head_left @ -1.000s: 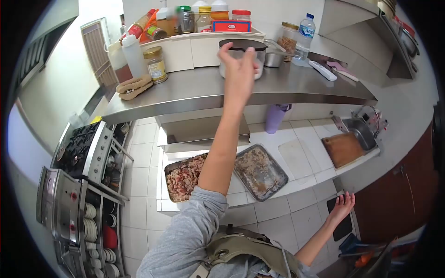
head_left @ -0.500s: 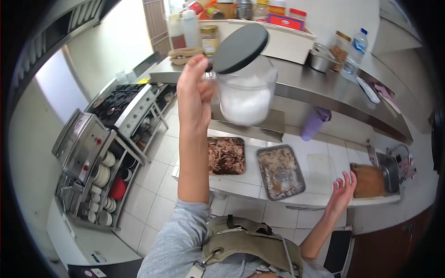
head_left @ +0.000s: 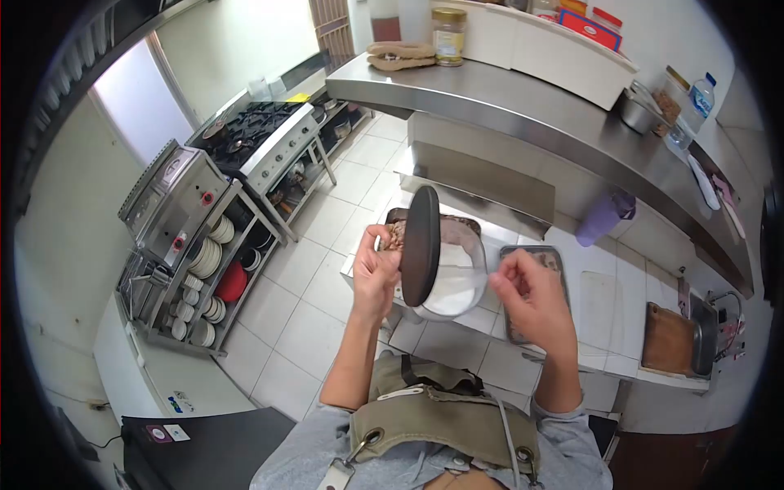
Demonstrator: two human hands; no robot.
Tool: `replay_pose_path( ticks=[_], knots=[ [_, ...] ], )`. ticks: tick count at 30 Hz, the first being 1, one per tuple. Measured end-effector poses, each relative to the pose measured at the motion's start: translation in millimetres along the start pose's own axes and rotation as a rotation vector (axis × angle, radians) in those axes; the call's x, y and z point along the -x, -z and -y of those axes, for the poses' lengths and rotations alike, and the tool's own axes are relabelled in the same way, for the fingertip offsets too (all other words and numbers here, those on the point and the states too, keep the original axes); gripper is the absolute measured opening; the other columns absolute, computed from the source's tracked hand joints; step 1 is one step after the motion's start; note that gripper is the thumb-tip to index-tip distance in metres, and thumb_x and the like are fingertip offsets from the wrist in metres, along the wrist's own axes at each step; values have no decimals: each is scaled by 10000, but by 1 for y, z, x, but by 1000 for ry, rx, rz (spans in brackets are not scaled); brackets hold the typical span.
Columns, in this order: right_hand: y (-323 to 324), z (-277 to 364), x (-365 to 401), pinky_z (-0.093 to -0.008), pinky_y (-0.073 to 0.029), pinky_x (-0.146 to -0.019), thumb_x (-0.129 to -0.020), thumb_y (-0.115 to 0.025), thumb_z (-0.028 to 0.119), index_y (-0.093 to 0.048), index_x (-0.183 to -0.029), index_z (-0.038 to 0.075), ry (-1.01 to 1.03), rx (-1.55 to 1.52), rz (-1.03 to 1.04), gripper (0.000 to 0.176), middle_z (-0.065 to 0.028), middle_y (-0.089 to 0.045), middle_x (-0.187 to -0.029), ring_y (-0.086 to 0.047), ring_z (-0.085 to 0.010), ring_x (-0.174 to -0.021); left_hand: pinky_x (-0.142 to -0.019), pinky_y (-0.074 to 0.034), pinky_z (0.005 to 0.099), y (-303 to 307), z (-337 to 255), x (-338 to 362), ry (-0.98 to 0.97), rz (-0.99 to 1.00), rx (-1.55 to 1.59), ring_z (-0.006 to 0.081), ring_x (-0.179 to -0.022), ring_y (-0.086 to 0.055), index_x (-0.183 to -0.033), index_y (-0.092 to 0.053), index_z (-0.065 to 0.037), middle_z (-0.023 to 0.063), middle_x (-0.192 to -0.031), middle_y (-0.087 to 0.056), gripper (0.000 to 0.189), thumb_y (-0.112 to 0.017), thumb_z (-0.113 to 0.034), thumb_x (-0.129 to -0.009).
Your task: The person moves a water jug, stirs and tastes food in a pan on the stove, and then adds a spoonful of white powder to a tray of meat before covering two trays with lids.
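My left hand (head_left: pixel 377 273) is closed around the handle side of a clear canister (head_left: pixel 472 294) of white granules. Its dark round lid (head_left: pixel 421 245) stands tipped up, exposing the inside. At the canister's right rim is my right hand (head_left: pixel 529 302), with thumb and fingers pinched together; what they hold, if anything, is hidden. Behind the canister, a tray of brown shredded food (head_left: pixel 398 233) is mostly covered from view. A second metal tray (head_left: pixel 555 260) lies on the white counter, partly behind my right hand.
A steel shelf (head_left: pixel 506 94) spans the back, carrying a jar (head_left: pixel 448 37) and a metal pot (head_left: pixel 639 110). A purple bottle (head_left: pixel 606 219) stands on the counter. Right are a wooden board (head_left: pixel 665 339) and sink (head_left: pixel 704 335); left are a stove (head_left: pixel 265 151) and dish rack (head_left: pixel 216 278).
My left hand has brought the canister down from shelf height to above the counter, and the lid now stands more upright. My right hand has come leftward to the canister, its fingers closing.
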State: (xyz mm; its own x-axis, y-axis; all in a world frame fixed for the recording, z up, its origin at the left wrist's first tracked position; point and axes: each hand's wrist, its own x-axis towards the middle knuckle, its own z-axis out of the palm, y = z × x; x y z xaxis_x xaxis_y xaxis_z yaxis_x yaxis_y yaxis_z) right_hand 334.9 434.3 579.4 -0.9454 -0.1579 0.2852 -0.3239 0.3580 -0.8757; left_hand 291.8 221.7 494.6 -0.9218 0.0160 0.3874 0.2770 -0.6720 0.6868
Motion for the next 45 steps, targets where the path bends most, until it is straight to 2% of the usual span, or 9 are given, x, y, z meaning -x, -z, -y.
replay_pose_path(
  ticks=[3, 10, 15, 21, 24, 29, 34, 38, 45],
  knots=[
    [-16, 1, -3, -253, -345, -420, -773, -619, 214, -488, -633, 23, -20, 203, 73, 271, -54, -441, -467, -415, -127, -413, -406, -143, 164, 10, 7, 11, 16, -15, -9, 7, -416, -257, -958, -321, -88, -65, -515, -383, 289, -571, -85, -812],
    [-30, 4, 5, -307, -391, -426, -754, -622, 213, -512, -592, 32, -35, 405, 136, 268, -85, -502, -477, -514, -229, -427, -402, -145, 168, 30, 5, 18, -16, 8, 7, 9, -406, -252, -924, -298, -89, -68, -496, -353, 309, -582, -89, -802],
    [-38, 11, 6, -349, -418, -446, -766, -606, 264, -533, -637, 61, 224, 490, 51, 251, -74, -527, -543, -543, -241, -479, -414, -175, 169, 34, 4, 17, -28, 23, 37, 17, -405, -276, -912, -286, -95, -54, -493, -366, 314, -580, -78, -800],
    [-40, 5, 2, -375, -420, -461, -774, -588, 296, -518, -623, 56, -22, 658, 86, 292, -88, -541, -571, -545, -274, -502, -418, -170, 185, 34, 9, 19, -2, 14, 38, 23, -422, -268, -909, -286, -94, -52, -494, -343, 304, -555, -21, -790],
    [-37, -7, 2, -378, -419, -462, -781, -577, 293, -523, -611, 51, -49, 637, 136, 301, -103, -549, -565, -544, -286, -500, -420, -162, 186, 38, 15, 17, 5, 49, -1, 21, -430, -255, -906, -287, -90, -54, -499, -332, 300, -549, -7, -785],
    [-31, -14, 3, -376, -420, -464, -773, -583, 311, -550, -613, 55, 17, 597, 10, 303, -109, -543, -531, -543, -296, -488, -419, -162, 186, 40, 28, 11, 44, 44, -6, 18, -430, -249, -894, -294, -90, -58, -502, -331, 288, -548, -12, -784],
    [-26, -19, 3, -375, -425, -462, -782, -571, 305, -564, -611, 61, -177, 618, 90, 298, -105, -545, -514, -553, -297, -496, -429, -166, 188, 32, 36, 4, 51, 92, 22, 21, -438, -255, -887, -293, -91, -54, -502, -333, 283, -547, -19, -787],
    [-24, -28, 6, -396, -421, -462, -778, -573, 307, -564, -585, 72, -182, 651, 31, 305, -92, -538, -481, -548, -305, -482, -431, -167, 187, 30, 42, 1, 71, 137, -29, 23, -442, -250, -889, -289, -91, -51, -512, -339, 285, -542, -7, -790],
    [-20, -18, 6, -402, -443, -546, -744, -614, 236, -540, -854, 86, -61, 665, 58, 201, -109, -530, -753, -570, -307, -637, -428, -169, 187, 28, 41, -4, 121, 206, -124, 19, -452, -250, -881, -292, -93, -51, -516, -336, 281, -541, 5, -794]
  ],
)
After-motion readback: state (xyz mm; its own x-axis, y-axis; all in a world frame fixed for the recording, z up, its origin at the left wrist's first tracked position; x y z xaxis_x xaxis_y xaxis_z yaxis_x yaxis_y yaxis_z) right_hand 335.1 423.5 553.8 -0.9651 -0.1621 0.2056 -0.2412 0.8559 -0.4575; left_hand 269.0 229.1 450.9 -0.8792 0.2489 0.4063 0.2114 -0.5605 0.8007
